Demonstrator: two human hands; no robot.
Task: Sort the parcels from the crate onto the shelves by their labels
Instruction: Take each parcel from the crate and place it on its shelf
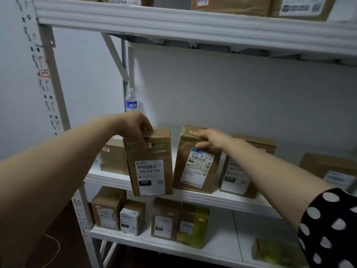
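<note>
While the left hand grips the 060 parcel by its top edge, fingers curled over the top and down onto the taped front, the box hangs upright and slightly tilted in front of the middle shelf. Its lower edge overlaps the shelf's front rim; contact with the rim cannot be told. The white label faces the camera and reads "060 068 A05". Right hand holds the 501E parcel at its upper right corner, fingers laid along the top and thumb pressed on the front face just above the label. This parcel stands on the middle shelf, leaning a little to the right, just beside the 060 parcel with a narrow gap between them. Another brown box sits behind and left of the 060 parcel, and two more stand to the right of the 501E parcel. A water bottle stands at the back left of the same shelf by the upright post. Lower shelf carries a row of small boxes; top shelf holds further parcels. The right arm wears a black sleeve with white dots.
</note>
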